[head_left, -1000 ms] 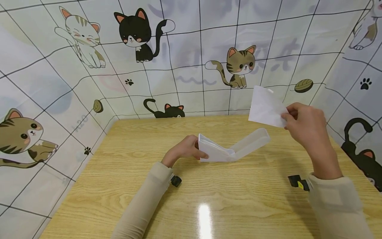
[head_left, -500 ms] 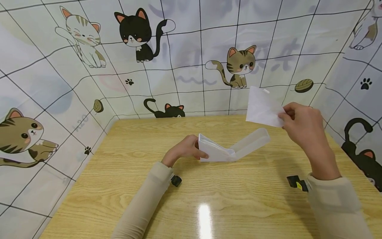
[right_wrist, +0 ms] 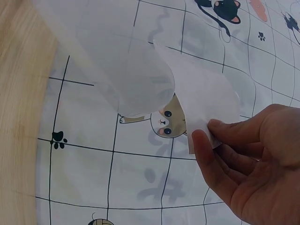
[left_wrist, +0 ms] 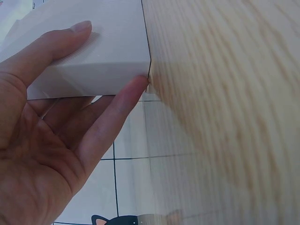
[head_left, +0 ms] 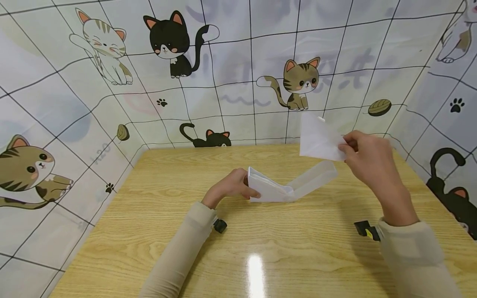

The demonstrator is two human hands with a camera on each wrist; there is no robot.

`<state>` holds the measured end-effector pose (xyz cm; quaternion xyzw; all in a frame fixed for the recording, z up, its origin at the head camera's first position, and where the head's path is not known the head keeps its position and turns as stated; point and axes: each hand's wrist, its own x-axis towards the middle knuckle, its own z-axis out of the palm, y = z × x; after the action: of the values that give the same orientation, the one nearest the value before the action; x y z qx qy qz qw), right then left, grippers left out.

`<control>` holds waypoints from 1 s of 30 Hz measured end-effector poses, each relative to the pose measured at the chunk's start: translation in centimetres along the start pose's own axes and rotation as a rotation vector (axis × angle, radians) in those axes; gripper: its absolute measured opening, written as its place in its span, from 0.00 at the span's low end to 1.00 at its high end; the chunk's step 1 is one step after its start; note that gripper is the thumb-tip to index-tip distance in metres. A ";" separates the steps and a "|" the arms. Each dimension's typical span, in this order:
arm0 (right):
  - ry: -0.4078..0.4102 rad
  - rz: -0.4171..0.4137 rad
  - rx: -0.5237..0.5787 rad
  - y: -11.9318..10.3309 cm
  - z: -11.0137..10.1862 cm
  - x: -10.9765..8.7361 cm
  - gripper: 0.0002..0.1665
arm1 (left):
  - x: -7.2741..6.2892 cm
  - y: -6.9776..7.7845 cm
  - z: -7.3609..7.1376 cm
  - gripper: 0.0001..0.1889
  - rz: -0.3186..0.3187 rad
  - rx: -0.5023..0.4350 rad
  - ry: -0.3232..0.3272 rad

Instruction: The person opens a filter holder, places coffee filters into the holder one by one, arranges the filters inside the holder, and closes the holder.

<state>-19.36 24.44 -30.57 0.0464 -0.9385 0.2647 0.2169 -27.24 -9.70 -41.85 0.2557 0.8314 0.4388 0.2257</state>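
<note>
A small white folder (head_left: 270, 192), like an expanding file, stands on the table with its top open and layered edges showing. Its translucent flap (head_left: 314, 179) tilts up to the right. My left hand (head_left: 234, 183) grips the folder's left end; in the left wrist view the thumb lies on one face of the white folder (left_wrist: 105, 47) and the fingers on the end and far side. Above and behind the flap, my right hand (head_left: 370, 159) pinches a white paper sheet (head_left: 319, 138) by its lower right corner. The right wrist view shows the paper (right_wrist: 206, 93) curving beside the flap (right_wrist: 117, 61), apparently without contact.
The wooden table (head_left: 186, 165) runs back to a wall covering (head_left: 231, 99) printed with cartoon cats and grid lines, which also closes off both sides. A small black device (head_left: 220, 226) sits at the left cuff, another black device (head_left: 367, 230) at the right cuff.
The right hand has moved left and slightly down with the paper, bringing it closer above the flap. The left hand and folder have stayed in place.
</note>
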 end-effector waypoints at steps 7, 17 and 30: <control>0.017 -0.068 -0.004 -0.2 0.5 -0.1 0.13 | 0.0 0.1 0.1 0.19 -0.003 0.007 0.004; 0.025 -0.145 -0.012 -0.7 1.4 -0.2 0.11 | 0.0 0.2 0.1 0.20 -0.009 0.000 0.006; 0.015 -0.225 -0.002 -1.3 2.6 -0.4 0.07 | 0.1 -0.3 0.1 0.20 0.012 0.004 0.002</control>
<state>-19.73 21.92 -32.12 0.1495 -0.9259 0.2382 0.2522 -27.32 -9.77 -42.14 0.2610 0.8309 0.4386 0.2217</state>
